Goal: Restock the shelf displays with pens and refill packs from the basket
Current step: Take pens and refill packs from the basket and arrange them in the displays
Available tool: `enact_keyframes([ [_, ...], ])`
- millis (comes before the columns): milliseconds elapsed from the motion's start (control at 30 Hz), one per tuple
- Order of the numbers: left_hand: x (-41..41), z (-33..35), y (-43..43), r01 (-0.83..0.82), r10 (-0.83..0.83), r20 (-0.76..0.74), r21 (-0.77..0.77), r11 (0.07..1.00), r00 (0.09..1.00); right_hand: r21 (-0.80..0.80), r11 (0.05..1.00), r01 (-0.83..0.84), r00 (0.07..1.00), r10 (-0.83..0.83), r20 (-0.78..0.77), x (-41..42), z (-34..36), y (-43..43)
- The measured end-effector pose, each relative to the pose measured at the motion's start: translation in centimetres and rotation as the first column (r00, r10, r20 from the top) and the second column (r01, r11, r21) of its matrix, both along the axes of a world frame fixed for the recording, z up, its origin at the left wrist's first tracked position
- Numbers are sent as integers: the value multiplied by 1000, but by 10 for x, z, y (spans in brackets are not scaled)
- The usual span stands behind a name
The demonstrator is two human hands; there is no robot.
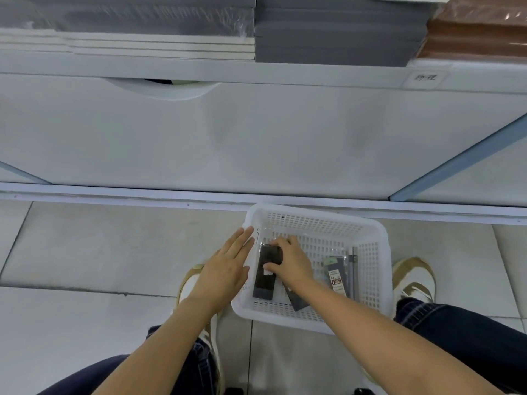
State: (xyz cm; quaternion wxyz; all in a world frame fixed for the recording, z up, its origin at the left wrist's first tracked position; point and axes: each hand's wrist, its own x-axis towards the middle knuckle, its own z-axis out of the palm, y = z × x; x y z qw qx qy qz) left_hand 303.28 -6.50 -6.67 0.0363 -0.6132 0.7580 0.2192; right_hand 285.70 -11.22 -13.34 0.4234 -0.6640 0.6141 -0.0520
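White basket (pixel 379 232) sits on the floor tiles by the shelf base. Right hand (pixel 291 262) is inside it, fingers curled round a dark refill pack (pixel 263 283) at the basket's left wall. Left hand (pixel 225 269) lies flat and relaxed over the left rim. Another labelled pack (pixel 338 276) lies by the right wall.

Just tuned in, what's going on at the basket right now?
A person leans over a white basket standing on the floor. The right hand grips a dark pack inside it, while the left hand lies flat against the basket's left rim. A labelled pack lies at its right side.
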Motion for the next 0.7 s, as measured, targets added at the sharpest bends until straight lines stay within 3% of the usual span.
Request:
enact_keyframes([
  [167,-3,2,-2,-12,11,-34,-23,1000,999,85,995,-59,989,47,140,-16,13,-23],
  [267,-14,11,-9,-77,68,-73,-138,987,995,145,985,-93,963,52,266,-40,39,-51],
  [400,-43,14,-26,-109,88,-94,-248,963,992,266,956,-126,961,51,272,-97,86,-100],
  [533,-88,-1,-40,-31,18,-249,-46,998,968,274,955,-114,980,64,187,-159,112,-129],
  [700,-149,-36,-48,206,-174,-216,135,969,961,239,971,-17,992,-13,124,-203,97,-115],
])
